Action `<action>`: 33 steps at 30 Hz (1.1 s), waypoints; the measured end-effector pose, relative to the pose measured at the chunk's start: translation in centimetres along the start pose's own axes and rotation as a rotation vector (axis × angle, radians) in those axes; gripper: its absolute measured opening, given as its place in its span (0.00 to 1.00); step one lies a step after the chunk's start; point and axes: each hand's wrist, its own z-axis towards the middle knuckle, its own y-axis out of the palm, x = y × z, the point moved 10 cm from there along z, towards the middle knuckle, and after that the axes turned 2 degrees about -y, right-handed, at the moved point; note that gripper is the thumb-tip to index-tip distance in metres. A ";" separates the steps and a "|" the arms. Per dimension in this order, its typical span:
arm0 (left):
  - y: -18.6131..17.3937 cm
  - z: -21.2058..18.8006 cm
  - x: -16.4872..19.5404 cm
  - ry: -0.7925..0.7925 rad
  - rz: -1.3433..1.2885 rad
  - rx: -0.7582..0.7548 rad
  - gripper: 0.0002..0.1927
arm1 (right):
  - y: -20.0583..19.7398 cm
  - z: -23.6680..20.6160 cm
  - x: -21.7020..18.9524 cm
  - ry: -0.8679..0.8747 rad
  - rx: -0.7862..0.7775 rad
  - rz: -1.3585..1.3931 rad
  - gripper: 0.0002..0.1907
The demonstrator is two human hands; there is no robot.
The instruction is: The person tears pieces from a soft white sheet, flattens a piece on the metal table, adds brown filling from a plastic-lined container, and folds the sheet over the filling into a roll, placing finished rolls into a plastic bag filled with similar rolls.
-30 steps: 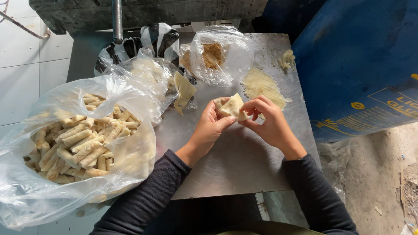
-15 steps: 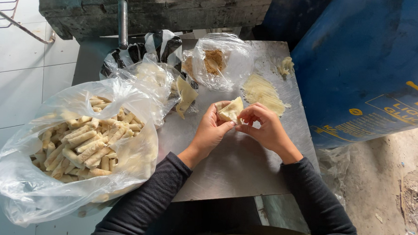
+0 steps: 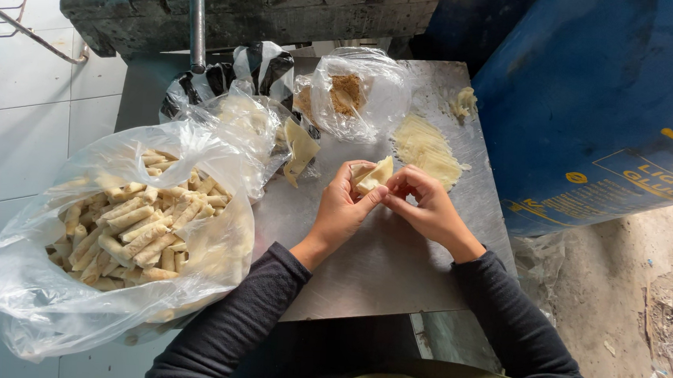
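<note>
Left hand [image 3: 340, 213]: over the middle of the bench [image 3: 394, 270], fingers [image 3: 367, 205] curled shut on the wrap [image 3: 374, 176], thumb pressing it from below.
Right hand [image 3: 428, 210]: at 3 o'clock of the left hand, touching it; fingertips pinched on the right edge of the wrap.
Wrap: a pale, folded pastry piece, lifted just above the bench, held between both hands; its upper corner sticks out at 12 o'clock of the fingers.
Wrapper sheet [image 3: 426, 148]: flat on the bench at 1 o'clock of the hands, near but apart.
Dough scrap [image 3: 463, 103]: at the far right corner of the bench, 1 o'clock of the sheet.
Filling bag [image 3: 355, 93]: clear bag with brown crumbly filling, at 12 o'clock of the hands.
Rolls bag [image 3: 115, 238]: large clear bag full of finished rolls [image 3: 143, 228], at 9 o'clock of the hands, at the bench's left edge.
Middle bag [image 3: 251, 125]: clear bag with pale sheets, between the rolls bag and the filling bag.
Drum [image 3: 607, 96]: blue, at 3 o'clock beside the bench.
</note>
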 end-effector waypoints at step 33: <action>-1.8 0.6 -0.9 -0.069 -0.144 0.070 0.16 | -8.2 -1.3 -1.3 0.078 0.124 -0.684 0.08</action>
